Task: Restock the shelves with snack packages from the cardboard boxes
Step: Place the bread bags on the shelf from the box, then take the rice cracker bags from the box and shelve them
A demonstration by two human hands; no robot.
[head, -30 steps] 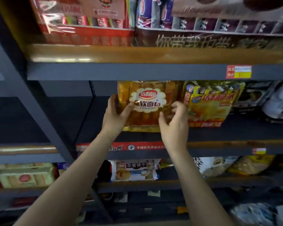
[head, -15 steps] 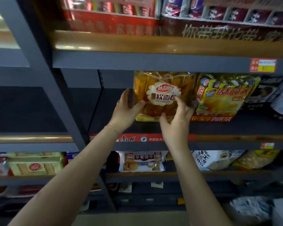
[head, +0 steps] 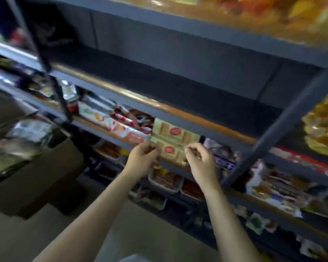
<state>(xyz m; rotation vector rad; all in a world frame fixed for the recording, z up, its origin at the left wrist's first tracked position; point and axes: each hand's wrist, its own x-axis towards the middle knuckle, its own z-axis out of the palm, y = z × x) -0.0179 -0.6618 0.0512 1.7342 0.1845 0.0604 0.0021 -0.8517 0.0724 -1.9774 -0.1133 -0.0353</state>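
The view is tilted and blurred. My left hand [head: 143,159] and my right hand [head: 200,160] hang in front of a lower shelf with fingers loosely curled, holding nothing. Behind them lie pale green biscuit packs [head: 173,138] with red round labels. The orange bread package [head: 324,127] stands on the dark middle shelf [head: 178,110] at the far right edge, apart from both hands. An open cardboard box [head: 36,171] with snack packages [head: 13,148] inside sits at the left on the floor.
A grey diagonal shelf post [head: 276,129] crosses at the right, another post [head: 45,67] at the left. Lower shelves hold several mixed snack packs [head: 273,188] and trays [head: 165,178]. The top shelf carries orange packages [head: 273,14]. Bare floor [head: 140,233] lies below my arms.
Both hands have let go of the orange bread package and dropped away from it. The view has swung left and down toward the cardboard box.
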